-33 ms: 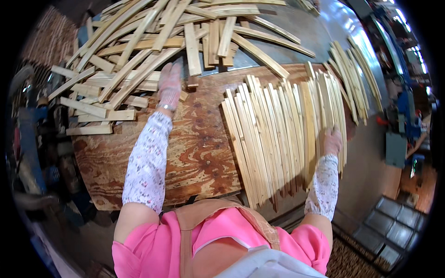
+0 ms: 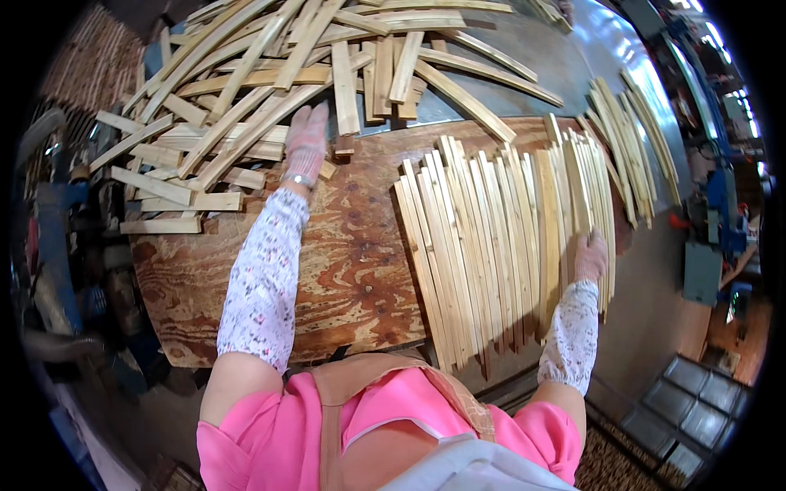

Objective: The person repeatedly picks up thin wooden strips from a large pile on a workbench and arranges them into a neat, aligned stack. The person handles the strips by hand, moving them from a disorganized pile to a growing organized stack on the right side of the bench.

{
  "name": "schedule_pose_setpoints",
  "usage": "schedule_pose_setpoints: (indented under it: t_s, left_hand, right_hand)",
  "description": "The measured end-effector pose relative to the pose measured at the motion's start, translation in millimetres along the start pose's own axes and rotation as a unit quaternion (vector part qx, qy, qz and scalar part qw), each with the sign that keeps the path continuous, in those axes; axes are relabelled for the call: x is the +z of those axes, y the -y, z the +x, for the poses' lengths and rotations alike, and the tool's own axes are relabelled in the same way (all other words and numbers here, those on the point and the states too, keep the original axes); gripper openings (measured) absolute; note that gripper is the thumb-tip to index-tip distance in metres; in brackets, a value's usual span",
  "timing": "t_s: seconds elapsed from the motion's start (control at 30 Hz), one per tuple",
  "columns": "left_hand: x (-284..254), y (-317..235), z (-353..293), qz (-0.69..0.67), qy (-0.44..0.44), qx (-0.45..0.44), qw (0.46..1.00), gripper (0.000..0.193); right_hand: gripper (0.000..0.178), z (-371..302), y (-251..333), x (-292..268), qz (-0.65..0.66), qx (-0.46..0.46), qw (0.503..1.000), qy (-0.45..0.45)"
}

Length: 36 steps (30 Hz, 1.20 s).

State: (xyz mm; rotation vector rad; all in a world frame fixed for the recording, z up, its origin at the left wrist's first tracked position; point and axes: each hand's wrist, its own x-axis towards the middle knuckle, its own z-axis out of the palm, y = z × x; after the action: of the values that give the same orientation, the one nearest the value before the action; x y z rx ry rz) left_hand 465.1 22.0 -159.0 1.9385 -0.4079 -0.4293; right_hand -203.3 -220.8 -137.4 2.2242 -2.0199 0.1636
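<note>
My left hand (image 2: pixel 306 141), in a pinkish knit glove, reaches out with its fingers stretched forward. Its fingertips are at the edge of a jumbled pile of wooden strips (image 2: pixel 237 143) and hold nothing that I can see. On the right, my gloved right hand (image 2: pixel 590 257) is closed at the near end of a wooden strip (image 2: pixel 578 188). That strip lies on top of a row of pale wooden strips (image 2: pixel 483 245), set side by side and pointing away from me. My right thumb and the underside of the grip are partly hidden.
A worn plywood board (image 2: pixel 344 278) lies under the row and part of the pile. Behind it is a shiny metal tabletop (image 2: pixel 524 41). More strips (image 2: pixel 626 155) lie apart at the far right. Below right stands a dark gridded rack (image 2: pixel 692 405); machinery (image 2: pixel 53 262) is on the left.
</note>
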Motion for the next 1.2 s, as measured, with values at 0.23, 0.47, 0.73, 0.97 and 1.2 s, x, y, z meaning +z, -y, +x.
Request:
schedule_pose_setpoints:
  t_s: [0.23, 0.47, 0.73, 0.97, 1.2]
  left_hand:
    - [39.2, -13.7, 24.3, -0.283, 0.206, -0.277, 0.895, 0.035]
    - [-14.0, -19.9, -80.8, -0.182, 0.196, -0.132, 0.954, 0.046]
    - [-100.8, 33.8, -325.0, -0.083, 0.170, -0.152, 0.970, 0.044]
    - [-183.0, 59.1, -269.6, 0.184, 0.223, 0.062, 0.955, 0.061]
    - [-198.0, 91.5, -76.0, 0.592, 0.088, 0.358, 0.717, 0.046]
  right_hand:
    - [0.051, 6.4, 4.4, -14.6, -0.130, -0.024, 0.990, -0.049]
    - [0.052, -47.2, 154.0, -54.5, 0.233, -0.202, 0.951, -0.020]
    - [0.090, -231.4, 453.9, -136.4, 0.272, -0.294, 0.856, 0.327]
    - [0.078, -275.4, 445.3, -87.6, 0.323, -0.187, 0.847, 0.379]
    - [0.067, -313.7, 339.1, -97.3, 0.638, -0.028, 0.645, 0.419]
